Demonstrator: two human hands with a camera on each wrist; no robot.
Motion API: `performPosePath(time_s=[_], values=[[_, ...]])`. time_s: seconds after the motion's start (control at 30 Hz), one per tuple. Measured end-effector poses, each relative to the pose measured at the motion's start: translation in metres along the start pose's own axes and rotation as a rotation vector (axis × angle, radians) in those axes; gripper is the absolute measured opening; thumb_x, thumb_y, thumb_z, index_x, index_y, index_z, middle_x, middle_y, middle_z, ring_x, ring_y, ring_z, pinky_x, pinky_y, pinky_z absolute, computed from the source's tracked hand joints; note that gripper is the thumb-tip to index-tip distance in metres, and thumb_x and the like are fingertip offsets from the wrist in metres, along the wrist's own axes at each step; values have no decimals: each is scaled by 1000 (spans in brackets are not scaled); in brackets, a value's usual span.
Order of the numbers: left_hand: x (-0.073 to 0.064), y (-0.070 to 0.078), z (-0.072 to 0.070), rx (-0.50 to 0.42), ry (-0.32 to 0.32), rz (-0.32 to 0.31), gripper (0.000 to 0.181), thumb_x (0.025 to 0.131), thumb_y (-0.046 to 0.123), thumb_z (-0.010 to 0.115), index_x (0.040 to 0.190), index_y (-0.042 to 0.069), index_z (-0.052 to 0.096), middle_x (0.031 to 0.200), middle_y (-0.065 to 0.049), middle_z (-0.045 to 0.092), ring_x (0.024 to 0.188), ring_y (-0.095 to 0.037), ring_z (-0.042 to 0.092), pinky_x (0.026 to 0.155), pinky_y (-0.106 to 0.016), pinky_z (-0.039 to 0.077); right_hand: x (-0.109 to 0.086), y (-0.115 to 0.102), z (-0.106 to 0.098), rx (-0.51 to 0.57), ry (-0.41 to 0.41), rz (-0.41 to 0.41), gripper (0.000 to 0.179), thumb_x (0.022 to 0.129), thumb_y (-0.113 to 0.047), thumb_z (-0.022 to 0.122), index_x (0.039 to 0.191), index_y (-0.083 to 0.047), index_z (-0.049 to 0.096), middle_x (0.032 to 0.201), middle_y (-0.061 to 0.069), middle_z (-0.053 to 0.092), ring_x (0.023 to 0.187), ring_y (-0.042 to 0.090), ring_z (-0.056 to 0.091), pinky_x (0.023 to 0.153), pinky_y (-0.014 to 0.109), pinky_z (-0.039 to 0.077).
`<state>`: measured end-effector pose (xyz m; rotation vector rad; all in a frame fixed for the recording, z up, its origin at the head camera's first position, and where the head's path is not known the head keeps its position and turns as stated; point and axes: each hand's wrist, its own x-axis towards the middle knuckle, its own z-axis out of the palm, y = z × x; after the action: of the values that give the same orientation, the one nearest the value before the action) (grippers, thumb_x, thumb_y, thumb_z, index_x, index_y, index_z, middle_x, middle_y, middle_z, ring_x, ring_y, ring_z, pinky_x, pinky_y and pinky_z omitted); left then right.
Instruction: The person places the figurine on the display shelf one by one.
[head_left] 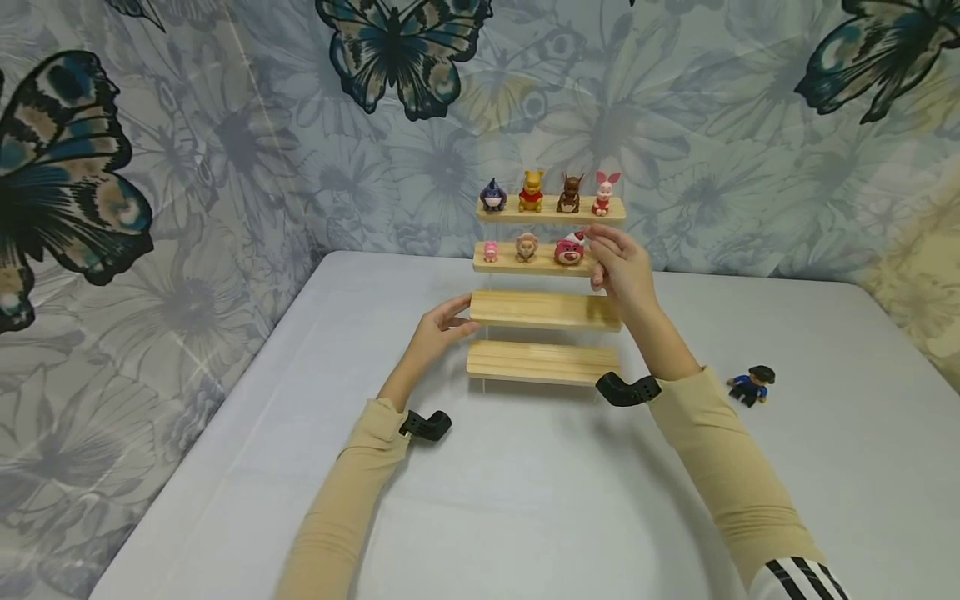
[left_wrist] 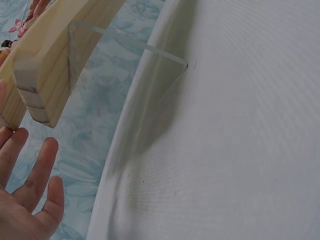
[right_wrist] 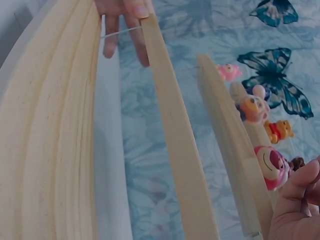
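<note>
My right hand (head_left: pixel 626 271) is at the right end of the second shelf from the top. Its fingertips come right up to a pink bear figurine (head_left: pixel 569 250) with a red-and-white hat, at the bear's right side. In the right wrist view, bent fingers (right_wrist: pixel 300 192) overlap the bear's edge. My left hand (head_left: pixel 437 329) touches the left end of the third shelf (head_left: pixel 543 309), fingers spread. Left of the bear stand a small pink figurine (head_left: pixel 491 251) and a cream-headed figurine (head_left: pixel 527 246).
Blue donkey (head_left: pixel 492 196), yellow bear (head_left: pixel 531 192), brown (head_left: pixel 569 194) and pink long-eared (head_left: pixel 604 193) figurines stand on the top shelf. The lowest shelf (head_left: pixel 543 363) sits in front. A blue-clothed toy figure (head_left: pixel 752 386) lies on the white table (head_left: pixel 525 500) at right.
</note>
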<state>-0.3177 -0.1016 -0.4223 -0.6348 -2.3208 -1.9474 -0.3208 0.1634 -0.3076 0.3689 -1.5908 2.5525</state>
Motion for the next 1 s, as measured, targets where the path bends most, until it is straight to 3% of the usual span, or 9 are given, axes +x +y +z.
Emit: performPosePath(time_s=[0.13,0.37,0.57,0.67,0.8,0.87,0.93,1.0], values=[[2,-4,4,-4,-5,-6,53,70,29,59,118,24,38,117,4,38,88,-14,47,71,-28,39,1,-1,-7,20,-5,-7,31,78,-3,48,108,5,43,108,16,44,33,12,40,30,20,34],[-4,22,5,-18,-15,-21,53,69,29,60,117,23,39,116,5,39,88,-14,47,71,-30,39,-8,-14,1,-7,6,5,32,78,-4,48,107,9,41,107,17,44,33,12,41,30,20,35],[-6,19,2,12,-9,-34,52,69,31,59,117,27,38,116,7,38,89,-12,47,71,-28,39,-11,-18,1,-25,-1,10,33,78,-6,49,106,9,42,106,18,45,34,12,40,32,20,35],[-7,21,0,9,-5,-27,51,70,30,59,117,25,39,116,5,38,89,-14,47,72,-29,39,5,-1,-27,-14,-27,28,28,77,-9,51,102,4,48,102,13,48,35,15,39,32,23,35],[-10,24,0,-21,-14,-15,52,71,26,59,118,20,38,117,1,38,90,-17,46,73,-32,38,34,29,-84,-14,-112,46,27,81,-10,46,106,-2,49,109,10,45,36,21,38,32,32,33],[-9,20,0,-12,-16,-18,52,71,27,58,118,21,38,117,2,37,90,-16,46,73,-30,38,35,32,-97,-54,-149,10,29,82,-9,43,111,-2,45,114,11,40,37,24,38,32,35,32],[-7,14,2,-3,-8,-19,52,71,27,58,118,21,38,117,2,37,90,-16,46,73,-30,38,26,24,-95,-29,-174,-4,29,83,-8,42,110,-1,45,114,11,40,36,26,38,32,35,32],[-5,11,2,-1,-7,-16,52,71,26,58,118,20,38,118,1,37,90,-16,46,73,-30,38,6,6,-76,-55,-163,-43,29,82,-8,44,109,1,46,112,14,41,36,24,38,31,33,31]])
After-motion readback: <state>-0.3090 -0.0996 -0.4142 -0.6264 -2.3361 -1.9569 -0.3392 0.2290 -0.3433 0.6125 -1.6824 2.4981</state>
